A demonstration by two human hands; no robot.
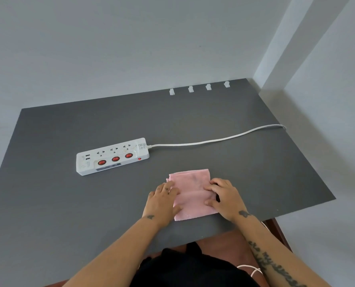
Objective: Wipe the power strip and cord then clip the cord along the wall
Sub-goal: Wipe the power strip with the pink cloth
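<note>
Power strip [112, 156] untouched on desk [48, 193], cord [213, 140] trailing right. Left hand [162, 200], right hand [224, 198] flat on pink cloth [192, 187], fingers released.

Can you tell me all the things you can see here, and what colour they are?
Table: one, dark grey, against the wall.
Power strip: one, white with three red switches, middle of the table.
Cord: one, white, running from the power strip off the table's right edge.
Clips: four, white, in a row on the wall just above the table's back edge.
Cloth: one, pink, folded, near the front of the table.
Hands: two, left hand and right hand, resting on the cloth's sides.
</note>
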